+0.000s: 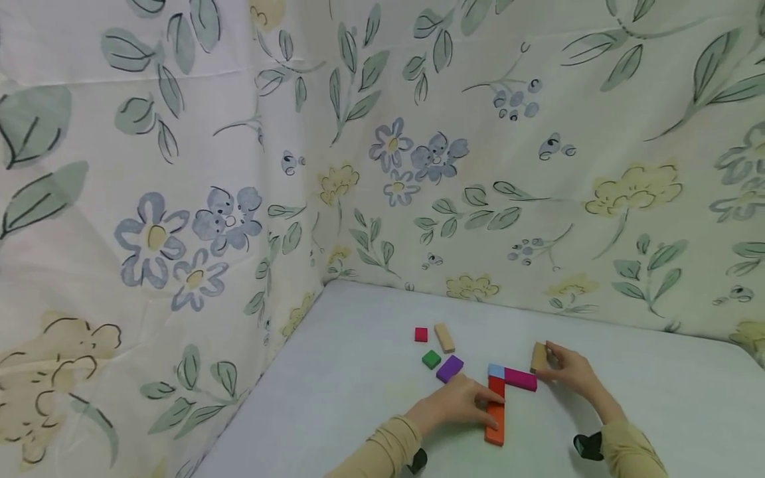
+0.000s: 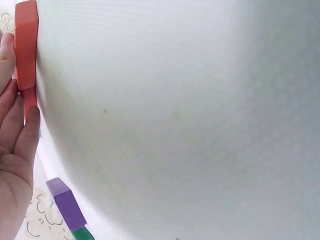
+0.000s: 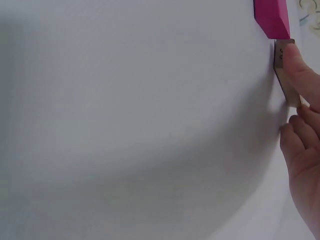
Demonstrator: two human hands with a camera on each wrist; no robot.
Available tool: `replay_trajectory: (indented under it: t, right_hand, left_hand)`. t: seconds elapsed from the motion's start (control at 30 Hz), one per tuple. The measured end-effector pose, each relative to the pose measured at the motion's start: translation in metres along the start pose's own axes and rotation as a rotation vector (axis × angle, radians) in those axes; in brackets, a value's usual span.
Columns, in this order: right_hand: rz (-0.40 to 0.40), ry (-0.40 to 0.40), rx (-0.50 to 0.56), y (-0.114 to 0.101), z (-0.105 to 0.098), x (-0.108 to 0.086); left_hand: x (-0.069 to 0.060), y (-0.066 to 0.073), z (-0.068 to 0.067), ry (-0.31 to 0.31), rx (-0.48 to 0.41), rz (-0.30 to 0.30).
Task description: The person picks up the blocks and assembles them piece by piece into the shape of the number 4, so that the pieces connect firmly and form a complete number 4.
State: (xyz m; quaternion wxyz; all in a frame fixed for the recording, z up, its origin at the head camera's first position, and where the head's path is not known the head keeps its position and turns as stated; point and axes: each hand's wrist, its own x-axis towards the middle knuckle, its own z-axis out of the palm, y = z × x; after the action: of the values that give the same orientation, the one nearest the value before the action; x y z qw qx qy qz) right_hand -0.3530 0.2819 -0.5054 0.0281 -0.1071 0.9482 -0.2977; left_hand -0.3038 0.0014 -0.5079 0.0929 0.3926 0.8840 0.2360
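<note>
My left hand (image 1: 457, 401) rests on a line of flat blocks. Its thumb touches the orange block (image 1: 494, 435), and its index finger reaches across the red block (image 1: 497, 385). Further fingertips (image 2: 33, 114) lie along the red block's side in the left wrist view. A light blue block (image 1: 496, 370) sits at the line's far end, with a magenta block (image 1: 520, 379) extending to the right from it. My right hand (image 1: 570, 370) pinches a plain wooden block (image 1: 538, 357) between thumb and fingers, standing at an angle by the magenta block's right end.
Left of the line lie a purple block (image 1: 449, 368), a green block (image 1: 431, 360), a small crimson block (image 1: 421, 334) and another plain wooden block (image 1: 444, 338). A floral cloth (image 1: 382, 232) hangs behind and left of the white table (image 1: 335, 378).
</note>
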Motion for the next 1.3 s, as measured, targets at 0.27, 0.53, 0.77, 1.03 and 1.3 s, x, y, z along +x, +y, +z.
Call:
replay_trajectory:
  t: [0.27,0.53,0.77,1.03,1.3]
  right_hand:
    - [-0.043,0.087,-0.023,0.001,-0.004,-0.012]
    - [-0.07,0.121,0.015,-0.004,-0.012,-0.014]
    - [-0.061,0.135,0.039,-0.012,-0.022,-0.018]
    - [-0.016,0.114,0.088,-0.023,-0.032,-0.02]
    - [-0.011,0.116,0.134,-0.034,-0.032,-0.016]
  left_hand:
    - [-0.002,-0.005,0.0,0.006,-0.008,0.0]
    - [-0.001,-0.008,0.0,0.031,0.015,0.023]
    - [0.0,-0.006,0.001,0.024,0.013,0.03]
    - [-0.001,-0.002,0.001,0.017,-0.028,0.022]
    - [0.0,-0.001,0.0,0.007,-0.024,0.011]
